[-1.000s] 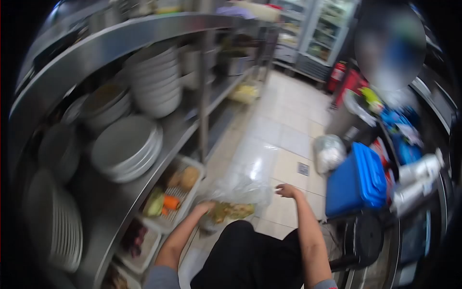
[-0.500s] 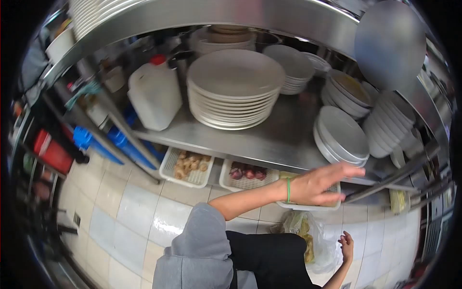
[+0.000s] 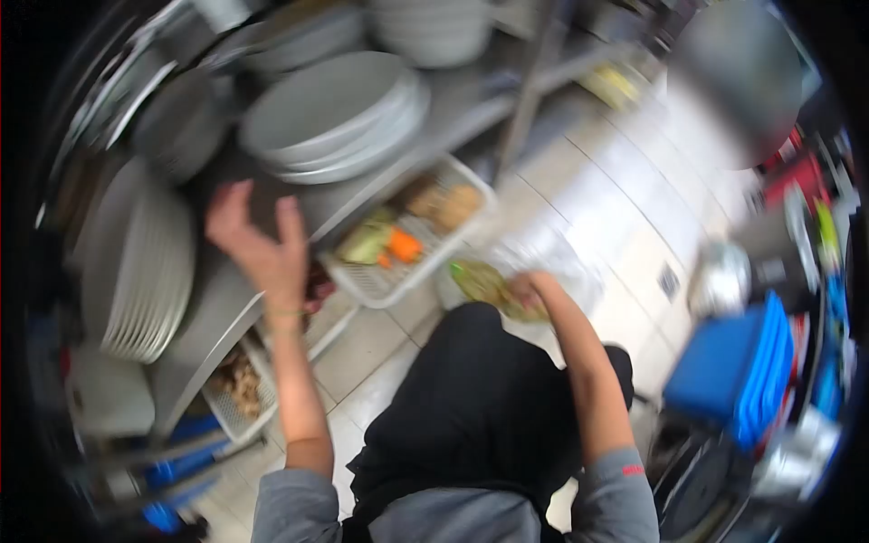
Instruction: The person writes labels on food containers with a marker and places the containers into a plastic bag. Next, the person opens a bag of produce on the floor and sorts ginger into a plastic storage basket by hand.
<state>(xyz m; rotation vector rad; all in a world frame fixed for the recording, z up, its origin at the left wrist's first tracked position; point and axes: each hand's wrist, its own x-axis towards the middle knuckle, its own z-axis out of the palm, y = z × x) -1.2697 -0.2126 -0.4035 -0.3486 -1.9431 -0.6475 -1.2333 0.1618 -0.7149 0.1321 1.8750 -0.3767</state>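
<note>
My left hand (image 3: 261, 242), blurred and with a thin band at the wrist, is raised by the steel shelf edge. Its fingers are spread and it holds nothing. Below it sits a white basket (image 3: 385, 299) with green and orange vegetables and tan items. On the floor beside the basket lies a clear plastic bag (image 3: 566, 258) with yellow-green contents. My right hand (image 3: 525, 291) is closed at the near side of this bag, its fingers curled on the plastic and partly hidden.
Stacked plates (image 3: 149, 262) and wide bowls (image 3: 335, 118) stand on the steel shelf (image 3: 204, 330). Lower left, a basket (image 3: 237, 398) holds ginger-like roots. Blue containers (image 3: 724, 362) and a wrapped silvery bundle (image 3: 720, 276) are on the right.
The view has turned, so the shelf now lies to the upper left. My right hand has come to the bag and closed on it. My left hand remains raised and open.
</note>
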